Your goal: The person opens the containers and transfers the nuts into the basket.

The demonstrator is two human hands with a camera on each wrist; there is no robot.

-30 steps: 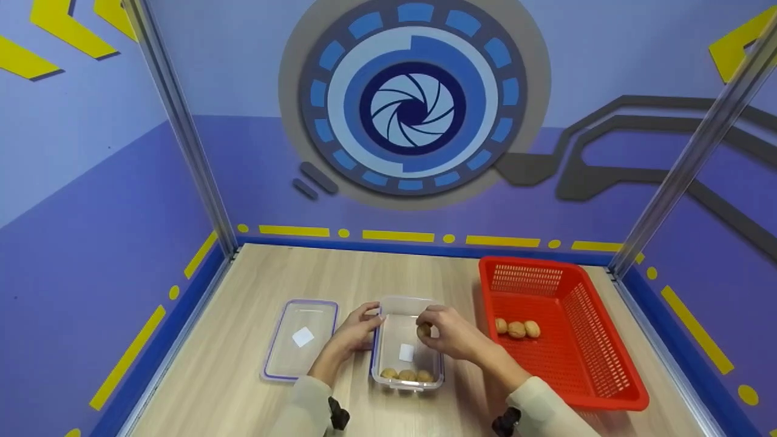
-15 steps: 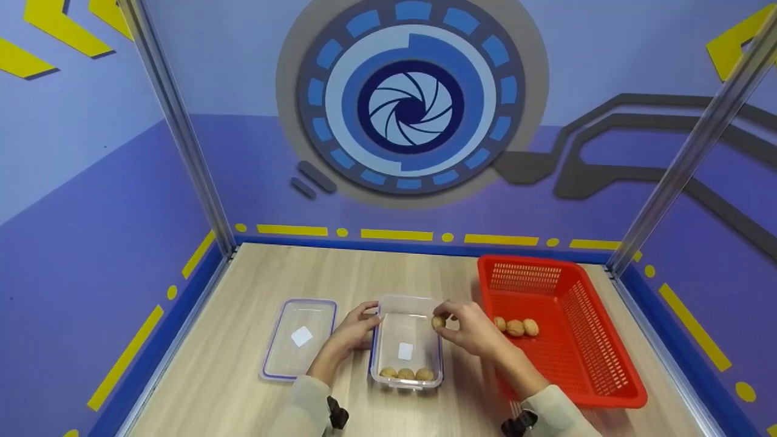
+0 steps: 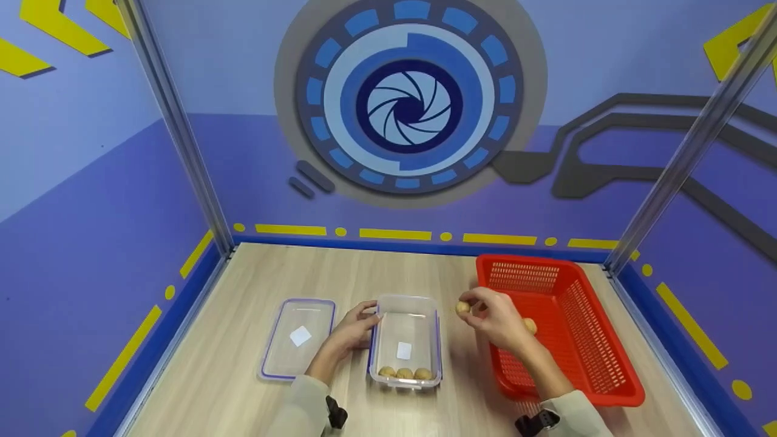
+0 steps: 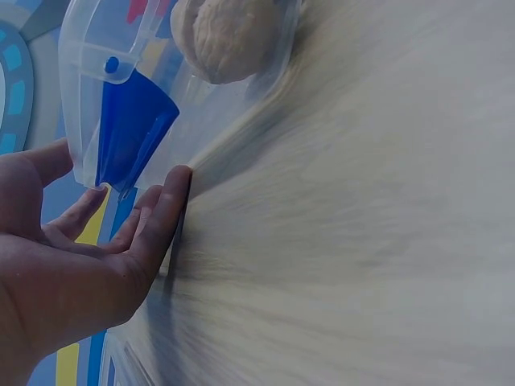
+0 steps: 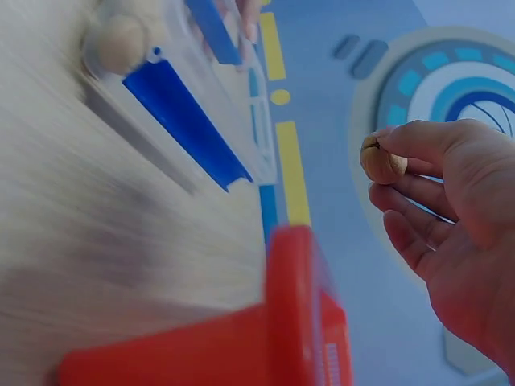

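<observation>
My right hand pinches a walnut between thumb and fingertips, above the gap between the clear plastic box and the red basket. The right wrist view shows that walnut at the fingertips, off the table. My left hand rests against the left side of the clear plastic box, fingers loosely extended. In the left wrist view its fingers lie along the wall by a blue latch. Three walnuts line the box's near end. One basket walnut shows partly behind my right hand.
The red basket stands at the right, its wall close under my right forearm. A clear lid with a purple-blue edge lies left of my left hand. Printed panels and metal posts bound the wooden table.
My right hand has moved from over the box rightward to the basket's left edge, still pinching the walnut. It now covers some basket walnuts. The left hand and box stay put.
</observation>
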